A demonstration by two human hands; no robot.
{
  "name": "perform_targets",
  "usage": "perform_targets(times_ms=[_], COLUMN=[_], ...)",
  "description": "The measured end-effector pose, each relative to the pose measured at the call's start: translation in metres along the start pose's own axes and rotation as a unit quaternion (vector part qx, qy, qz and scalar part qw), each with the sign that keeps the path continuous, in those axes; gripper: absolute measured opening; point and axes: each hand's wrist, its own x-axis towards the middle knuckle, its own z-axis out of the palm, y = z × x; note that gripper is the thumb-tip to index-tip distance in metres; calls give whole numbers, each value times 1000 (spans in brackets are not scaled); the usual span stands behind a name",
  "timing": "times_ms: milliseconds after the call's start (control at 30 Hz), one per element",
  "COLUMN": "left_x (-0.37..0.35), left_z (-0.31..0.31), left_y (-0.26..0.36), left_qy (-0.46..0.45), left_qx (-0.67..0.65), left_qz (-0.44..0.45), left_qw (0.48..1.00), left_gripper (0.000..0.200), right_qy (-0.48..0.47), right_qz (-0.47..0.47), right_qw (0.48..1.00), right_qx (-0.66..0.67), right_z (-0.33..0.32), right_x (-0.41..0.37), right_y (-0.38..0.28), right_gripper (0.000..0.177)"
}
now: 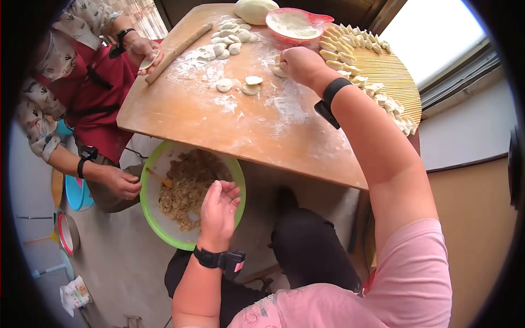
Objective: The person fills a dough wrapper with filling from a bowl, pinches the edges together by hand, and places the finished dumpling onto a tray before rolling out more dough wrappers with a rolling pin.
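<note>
My right hand (302, 66) reaches over the floured wooden board, its fingers closed at a round dumpling wrapper (279, 70). Just left of it on the board lie more flat wrappers (250, 87), two of them overlapping, and a single one (224, 85). My left hand (220, 210) hovers above the green-rimmed bowl (239, 188), palm turned up and fingers loosely curled apart, with nothing in it. Inside that bowl is a minced filling (183, 188), with a wooden-looking utensil handle (158, 177) sticking out at its left side.
Opposite left, a co-worker's hand (145, 52) holds a wrapper beside a rolling pin (179, 53); their other hand (120, 183) is near the bowl. Dough pieces (232, 38), a dough lump (255, 10) and a red flour bowl (314, 37) stand at the back. Dumplings (383, 98) line a slatted mat (402, 90).
</note>
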Motion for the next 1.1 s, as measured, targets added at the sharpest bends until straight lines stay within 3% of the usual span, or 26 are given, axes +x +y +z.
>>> perform_targets(times_ms=[133,233,400,500,533,633,1100], left_x=[0,-3,-3,1,1,2,11], left_z=[-2,1,-2,-6,-6,-5,-3], left_y=[6,5,-1,-3,-3,-5,-10], left_qy=[-7,-4,-22,-47,-43,-29,-18], left_qx=[-2,8,3,-6,-1,14,34], left_qz=[11,9,7,-2,-5,-14,-15], left_qw=[1000,1000,1000,999,999,999,999], left_gripper=[21,22,22,22,23,23,23], right_qy=[62,49,41,97,101,117,43], right_qz=[-12,47,106,128,141,211,336], right_qw=[994,942,915,953,972,969,934], right_qx=[93,330,387,255,158,46,113], right_z=[-9,-23,-59,-80,-92,-97,-50], right_x=[-11,-29,-76,-112,-124,-156,-157], right_y=[9,21,67,126,142,186,231], right_gripper=[16,19,24,25,25,26,17])
